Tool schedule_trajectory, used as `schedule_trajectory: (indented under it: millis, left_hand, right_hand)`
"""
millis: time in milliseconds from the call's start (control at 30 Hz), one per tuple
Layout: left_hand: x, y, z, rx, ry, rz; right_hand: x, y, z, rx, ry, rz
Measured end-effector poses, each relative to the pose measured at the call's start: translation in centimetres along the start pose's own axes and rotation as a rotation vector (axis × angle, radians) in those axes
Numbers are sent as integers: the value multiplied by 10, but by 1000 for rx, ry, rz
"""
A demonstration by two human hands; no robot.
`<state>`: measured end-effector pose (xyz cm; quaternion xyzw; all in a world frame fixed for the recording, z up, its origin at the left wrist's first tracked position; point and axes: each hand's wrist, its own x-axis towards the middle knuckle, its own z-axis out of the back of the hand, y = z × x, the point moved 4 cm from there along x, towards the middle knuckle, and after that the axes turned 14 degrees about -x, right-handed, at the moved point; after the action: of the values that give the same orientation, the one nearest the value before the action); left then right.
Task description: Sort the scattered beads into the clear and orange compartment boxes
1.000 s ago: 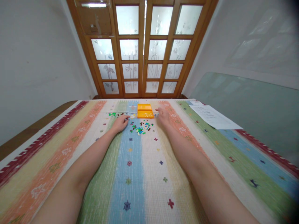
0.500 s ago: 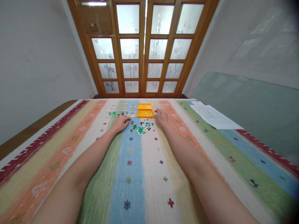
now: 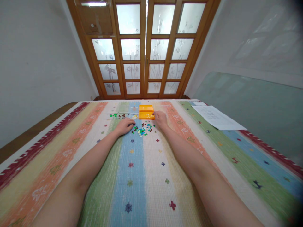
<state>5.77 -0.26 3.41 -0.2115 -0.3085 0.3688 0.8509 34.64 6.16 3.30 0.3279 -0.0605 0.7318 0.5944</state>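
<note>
The box (image 3: 146,108) lies on the cloth (image 3: 137,201), near its far edge, with small bits (image 3: 148,115) in its front half. Left of the box lie the trays (image 3: 127,113), pieces (image 3: 113,115) in them. Before the box is the pile (image 3: 142,130), between the hands: the left hand (image 3: 125,126) just before the trays, the right hand (image 3: 160,119) at the box's right edge. The paper (image 3: 217,119) lies well to the right; behind everything stand the doors (image 3: 144,63).

Home room, by look: striped, patterned tablecloth (image 3: 137,176), wooden doors (image 3: 143,69) with frosted panes (image 3: 128,19), pale walls (image 3: 35,63).
</note>
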Motion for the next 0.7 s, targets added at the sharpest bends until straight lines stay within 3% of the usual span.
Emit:
schedule_trajectory:
  millis: [700]
  left_hand:
    - [0, -7, -3, 35, 42, -78]
  right_hand:
    - [-5, 18, 2, -13, 51, 74]
